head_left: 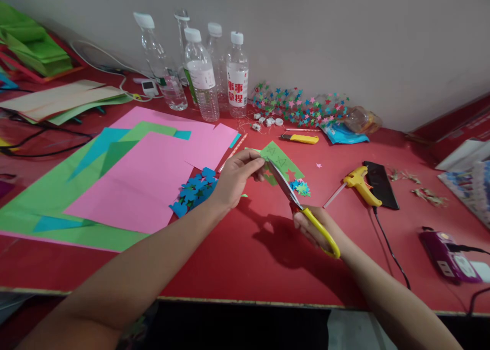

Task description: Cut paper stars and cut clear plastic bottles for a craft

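Scissors meet star-marked green paper

The left hand (239,174) pinches at the near-left edge of the green paper (285,167), which bears pencilled star outlines and star-shaped holes. The right hand (316,227) grasps the yellow-handled scissors (283,184), their blades pointing to 11 o'clock and their tips by the left fingertips; how far the blades are open cannot be told.

Taking the green paper as the dial's centre, a small pile of blue and green stars (301,188) lies just beside it at 5 o'clock, and a single pink star (319,165) rests on the red table (237,268) at 3 o'clock. A yellow cutter (302,139) sits near 1 o'clock, with a mass of colourful stars (298,105) beyond it. Plastic bottles (237,77) stand at 11 o'clock. Blue cut-outs (195,191) lie between 8 and 9 o'clock, beside large pink sheets (133,184) at 9 o'clock. The yellow glue gun (362,184) lies toward 3 o'clock, by a black phone (383,184).
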Action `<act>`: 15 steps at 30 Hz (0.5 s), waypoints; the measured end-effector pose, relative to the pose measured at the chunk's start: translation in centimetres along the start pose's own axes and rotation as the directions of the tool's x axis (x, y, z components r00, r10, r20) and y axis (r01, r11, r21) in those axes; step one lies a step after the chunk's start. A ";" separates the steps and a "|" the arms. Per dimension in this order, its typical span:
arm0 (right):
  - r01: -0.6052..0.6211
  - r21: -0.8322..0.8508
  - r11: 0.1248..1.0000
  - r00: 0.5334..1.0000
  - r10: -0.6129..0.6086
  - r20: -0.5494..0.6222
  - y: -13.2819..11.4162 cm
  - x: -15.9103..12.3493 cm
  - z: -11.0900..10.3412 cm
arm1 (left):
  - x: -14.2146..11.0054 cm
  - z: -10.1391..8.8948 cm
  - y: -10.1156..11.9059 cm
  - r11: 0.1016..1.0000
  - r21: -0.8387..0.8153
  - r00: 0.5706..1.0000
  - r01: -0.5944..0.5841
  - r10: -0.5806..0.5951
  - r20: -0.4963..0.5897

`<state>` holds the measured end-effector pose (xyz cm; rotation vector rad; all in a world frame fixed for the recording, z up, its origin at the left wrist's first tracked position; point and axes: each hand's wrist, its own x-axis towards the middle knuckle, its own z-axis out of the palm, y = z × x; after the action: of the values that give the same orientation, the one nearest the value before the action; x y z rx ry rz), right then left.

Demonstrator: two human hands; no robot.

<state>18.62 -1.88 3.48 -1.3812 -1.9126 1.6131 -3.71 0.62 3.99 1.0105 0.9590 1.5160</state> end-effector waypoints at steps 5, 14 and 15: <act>0.015 -0.021 1.000 1.000 -0.014 0.011 -0.3 -0.2 -0.2 | 0.1 -0.3 0.1 0.996 0.078 0.999 -0.048 0.048 0.002; 0.031 -0.025 0.999 0.999 -0.030 0.024 0.4 0.0 -0.3 | 0.2 -0.5 0.0 0.985 0.158 0.998 -0.065 0.064 0.013; 0.030 -0.020 0.999 0.999 -0.029 0.021 0.4 0.0 -0.3 | 0.2 -0.5 0.0 0.986 0.154 0.998 -0.064 0.063 0.012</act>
<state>19.07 -1.73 3.23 -1.3424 -1.9568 1.6056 -4.19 0.76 3.87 1.1657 1.0614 1.5076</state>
